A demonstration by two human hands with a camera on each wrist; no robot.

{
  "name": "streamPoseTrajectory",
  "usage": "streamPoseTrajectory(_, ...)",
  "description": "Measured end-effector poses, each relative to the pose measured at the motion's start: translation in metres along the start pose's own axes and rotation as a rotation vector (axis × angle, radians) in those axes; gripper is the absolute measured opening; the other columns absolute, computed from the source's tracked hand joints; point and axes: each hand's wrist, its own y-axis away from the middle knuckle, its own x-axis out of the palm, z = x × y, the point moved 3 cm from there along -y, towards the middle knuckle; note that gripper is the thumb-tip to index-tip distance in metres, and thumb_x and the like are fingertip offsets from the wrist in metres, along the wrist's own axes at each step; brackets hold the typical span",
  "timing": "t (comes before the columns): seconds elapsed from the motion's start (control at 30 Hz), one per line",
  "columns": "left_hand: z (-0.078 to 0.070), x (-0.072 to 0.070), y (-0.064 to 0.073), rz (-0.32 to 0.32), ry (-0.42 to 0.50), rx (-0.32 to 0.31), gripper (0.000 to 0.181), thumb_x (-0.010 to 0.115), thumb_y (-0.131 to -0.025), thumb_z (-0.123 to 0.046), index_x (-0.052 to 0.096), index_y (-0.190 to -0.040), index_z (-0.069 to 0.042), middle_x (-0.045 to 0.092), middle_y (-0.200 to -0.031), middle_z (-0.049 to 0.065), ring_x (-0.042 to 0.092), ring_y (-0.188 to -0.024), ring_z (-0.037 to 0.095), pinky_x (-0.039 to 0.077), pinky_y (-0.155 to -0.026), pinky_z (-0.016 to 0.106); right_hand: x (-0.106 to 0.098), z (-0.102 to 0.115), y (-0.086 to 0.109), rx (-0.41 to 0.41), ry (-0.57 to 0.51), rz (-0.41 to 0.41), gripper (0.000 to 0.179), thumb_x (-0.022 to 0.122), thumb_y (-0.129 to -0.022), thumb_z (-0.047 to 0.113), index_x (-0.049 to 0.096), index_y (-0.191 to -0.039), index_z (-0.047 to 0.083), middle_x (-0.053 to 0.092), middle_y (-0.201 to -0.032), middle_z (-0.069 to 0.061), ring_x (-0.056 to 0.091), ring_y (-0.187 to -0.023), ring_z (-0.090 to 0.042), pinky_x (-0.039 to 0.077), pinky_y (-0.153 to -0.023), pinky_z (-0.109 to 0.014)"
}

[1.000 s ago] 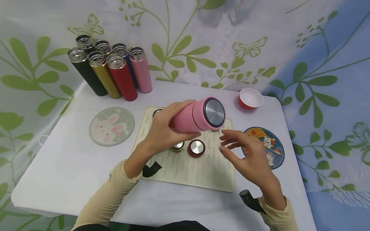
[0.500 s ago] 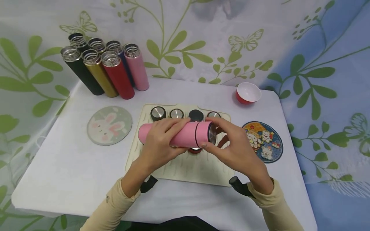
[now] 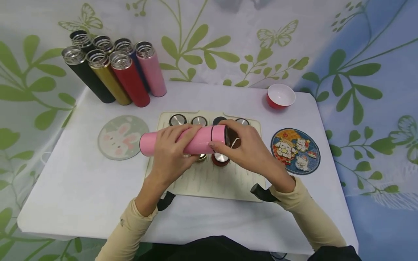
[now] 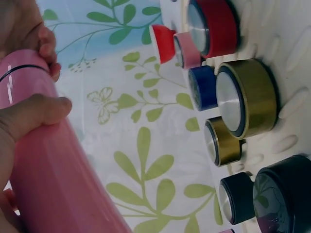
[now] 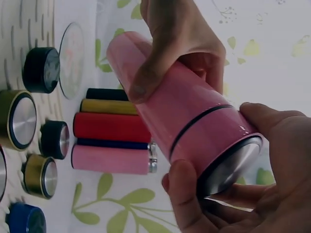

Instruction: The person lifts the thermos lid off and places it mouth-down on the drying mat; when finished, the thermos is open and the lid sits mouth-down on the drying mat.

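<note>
A pink thermos (image 3: 199,140) lies nearly level above the cream mat, its capped end to the right. My left hand (image 3: 174,146) grips its body, thumb along the near side. The fingers and thumb of my right hand (image 3: 246,146) pinch the pink lid (image 5: 218,141), which has a steel top and sits on the bottle with a dark ring at the seam. Beneath, on the cream mat (image 3: 212,185), stand several steel-topped lids, among them a red lid (image 3: 220,159), a gold lid (image 4: 248,98) and a blue lid (image 4: 203,87); the thermos and hands hide some of them.
Several uncapped bottles stand at the back left, including a red bottle (image 3: 132,81) and a pink bottle (image 3: 151,70). A rabbit coaster (image 3: 122,137) lies left of the mat, a blue patterned coaster (image 3: 295,151) right of it. A red bowl (image 3: 281,96) stands at the back right.
The right hand, apart from the thermos at first, has come onto its lid. The thermos has swung from pointing its lid at the camera to lying level, and has shifted slightly left.
</note>
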Motion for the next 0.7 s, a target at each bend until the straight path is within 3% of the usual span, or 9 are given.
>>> streamPoseTrajectory(0.13,0.004,-0.005,-0.003,0.002,0.004,-0.001,0.062,0.089,-0.065,-0.016,0.07,-0.124,-0.016,0.069,-0.114,0.009,0.061,-0.105,0.031,0.044,-0.091,0.049,0.003,-0.002,-0.002,-0.068,-0.072,-0.031,0.041,0.078,-0.087,0.028,0.065,-0.121,0.01,0.064,-0.088,0.004,0.059,-0.064,-0.012,0.05,-0.055,-0.031)
streamPoseTrajectory(0.33,0.003,-0.011,-0.008,0.073,0.021,0.032,0.067,0.094,-0.06,-0.021,0.071,-0.123,-0.019,0.069,-0.114,0.004,0.062,-0.103,0.03,0.045,-0.089,0.047,0.008,-0.008,0.008,-0.156,-0.145,-0.096,0.039,0.079,-0.085,0.021,0.065,-0.12,0.013,0.063,-0.089,0.005,0.057,-0.063,-0.01,0.051,-0.054,-0.029)
streamPoseTrajectory(0.57,-0.002,-0.014,-0.012,0.097,0.003,0.058,0.071,0.097,-0.056,-0.025,0.071,-0.122,-0.019,0.07,-0.113,0.004,0.061,-0.103,0.029,0.044,-0.086,0.048,0.007,-0.007,0.015,-0.231,-0.103,-0.128,0.048,0.08,-0.081,0.012,0.064,-0.126,0.008,0.065,-0.093,0.003,0.059,-0.065,-0.012,0.052,-0.055,-0.029)
streamPoseTrajectory(0.7,-0.002,-0.015,-0.012,0.132,0.04,0.085,0.072,0.096,-0.058,-0.026,0.071,-0.124,-0.019,0.07,-0.114,0.004,0.062,-0.103,0.028,0.045,-0.086,0.047,0.004,-0.002,0.02,-0.317,-0.038,-0.154,0.054,0.083,-0.079,0.018,0.063,-0.128,0.007,0.066,-0.099,0.001,0.059,-0.072,-0.011,0.052,-0.059,-0.027)
